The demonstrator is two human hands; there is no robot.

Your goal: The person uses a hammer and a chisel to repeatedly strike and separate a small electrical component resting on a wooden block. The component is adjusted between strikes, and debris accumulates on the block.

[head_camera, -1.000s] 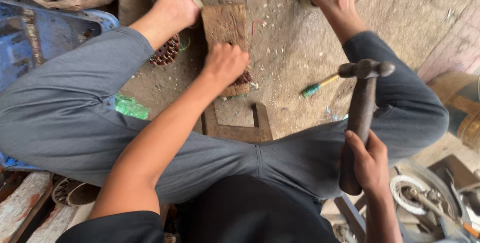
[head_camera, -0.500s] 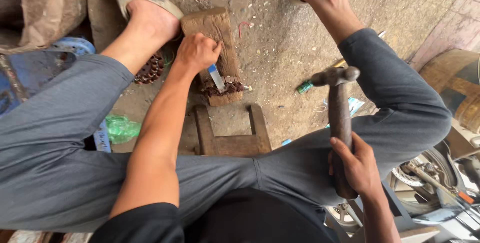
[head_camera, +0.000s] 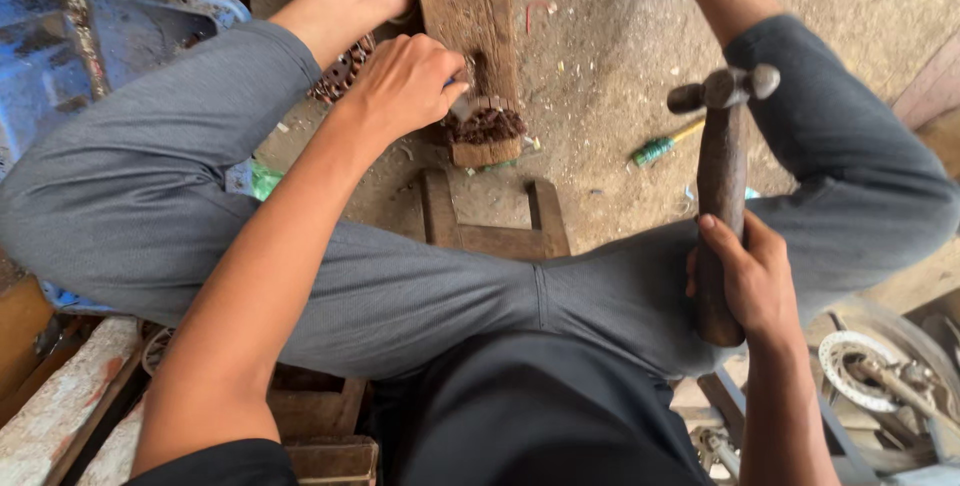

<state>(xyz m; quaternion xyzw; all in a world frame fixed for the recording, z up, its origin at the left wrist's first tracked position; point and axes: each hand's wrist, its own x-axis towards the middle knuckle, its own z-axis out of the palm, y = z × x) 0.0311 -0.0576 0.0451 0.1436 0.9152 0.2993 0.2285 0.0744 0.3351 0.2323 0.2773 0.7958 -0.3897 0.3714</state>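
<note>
Right grip [head_camera: 745, 281] wraps the hammer [head_camera: 722, 146]; left grip [head_camera: 400, 86] pinches a chisel [head_camera: 462, 101] on the wooden block [head_camera: 470, 16]. A crooked blow may hit fingers.

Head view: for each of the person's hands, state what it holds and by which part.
The right hand grips a hammer low on its wooden handle, head raised. The left hand pinches a small metal tool against the wooden block; the exact grip point is hidden.

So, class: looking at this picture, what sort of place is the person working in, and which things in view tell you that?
Probably a small, rough repair workshop with a dirt floor. The right hand holds a worn hammer, the left hand steadies a tool on a battered wooden block, and metal sprocket-like parts lie nearby.
</note>
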